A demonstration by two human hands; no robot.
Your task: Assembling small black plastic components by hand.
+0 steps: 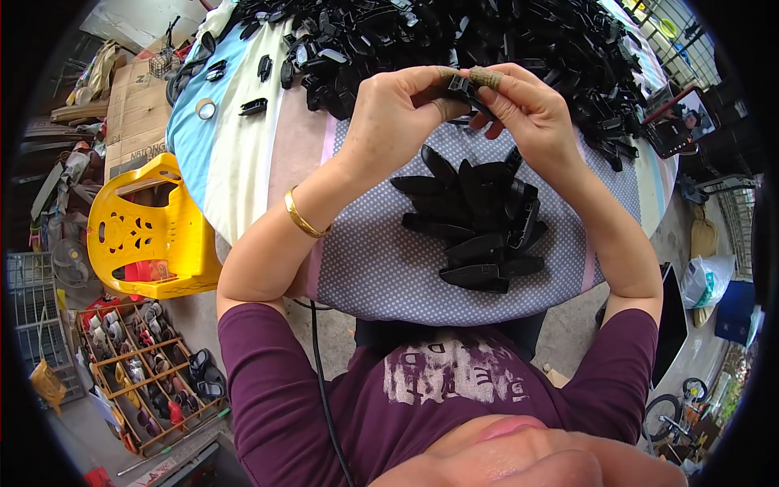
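My left hand (pixel 393 114) and my right hand (pixel 529 109) meet above the far middle of the cloth, both closed on one small black plastic part (pixel 461 84). Tan textured wraps cover some fingertips. The fingers hide much of the part, so its exact kind cannot be made out. Below my hands, a small pile of similar black plastic pieces (pixel 471 199) lies on the dotted grey cloth (pixel 357 252). Some are smooth, pointed shells; one at the pile's right side shows a hollow frame. Beyond my hands spreads a large heap of black plastic parts (pixel 365 40).
A tape roll (pixel 206 109) and a few loose black parts (pixel 253 107) lie on the table's left. At the right edge stands a phone (pixel 690 122). A yellow plastic chair (pixel 134 227) and a shoe rack (pixel 150 377) are left. A black cable (pixel 318 357) hangs in front.
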